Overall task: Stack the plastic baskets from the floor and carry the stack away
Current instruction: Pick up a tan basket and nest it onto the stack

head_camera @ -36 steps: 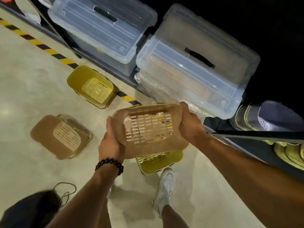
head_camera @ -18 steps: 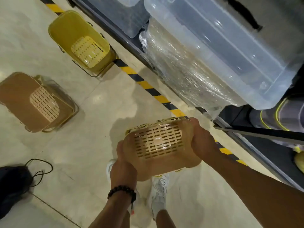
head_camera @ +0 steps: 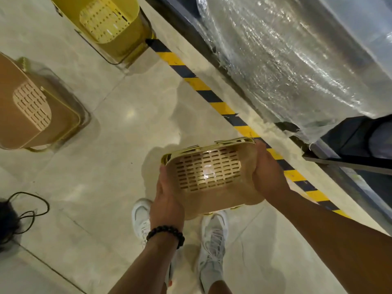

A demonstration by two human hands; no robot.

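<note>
- Head view: the left hand [head_camera: 167, 200] and the right hand [head_camera: 267, 172] clasped the two short ends of an upturned tan basket [head_camera: 212, 179], its slotted bottom facing the camera, both hands closed flat against its sides.
- A yellow basket [head_camera: 233, 141] sat nested under the tan one; only a strip of its rim showed along the far edge and a sliver at the near edge, the rest hidden.
- The fingertips of both hands were out of sight behind the baskets.
- A beaded bracelet [head_camera: 166, 232] circled the left wrist.
- Two white sneakers [head_camera: 212, 240] stood on the floor [head_camera: 106, 166] just below the held pair, the left one partly covered by the forearm.
- Far left, a second tan basket [head_camera: 31, 111] lay upside down, cut off by the frame edge.
- At the far top, another yellow basket [head_camera: 110, 26] lay upturned, its top cropped.
- Yellow-black hazard tape [head_camera: 203, 90] ran diagonally beside a plastic-wrapped bundle [head_camera: 297, 60] on the right.
- A dark object with a cord [head_camera: 27, 211] at the near left was too blurred to identify.
</note>
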